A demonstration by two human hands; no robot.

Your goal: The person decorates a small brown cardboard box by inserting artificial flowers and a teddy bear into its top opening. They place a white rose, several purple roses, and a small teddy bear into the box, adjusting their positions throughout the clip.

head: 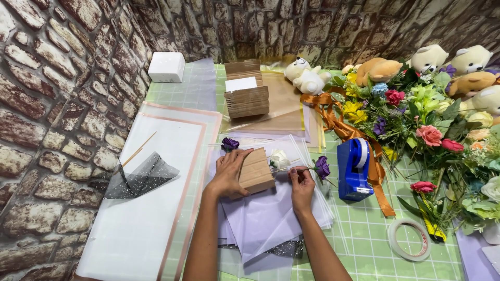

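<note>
Cardboard block (256, 170) under left hand (228, 174); right hand (302, 182) pinching, apparently, purple rose (322, 167) stem.

Green gridded table (364, 239) under wrapping sheets (156, 208), tape dispenser (354, 169), flowers (416, 119).

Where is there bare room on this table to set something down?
Bare white sheet left of the left hand, below the black mesh. Bare green mat between the right hand and tape ring. Crowded: flowers at right.

two hands (229, 174), five teddy bears (307, 77), two tape rolls (410, 239)
</note>
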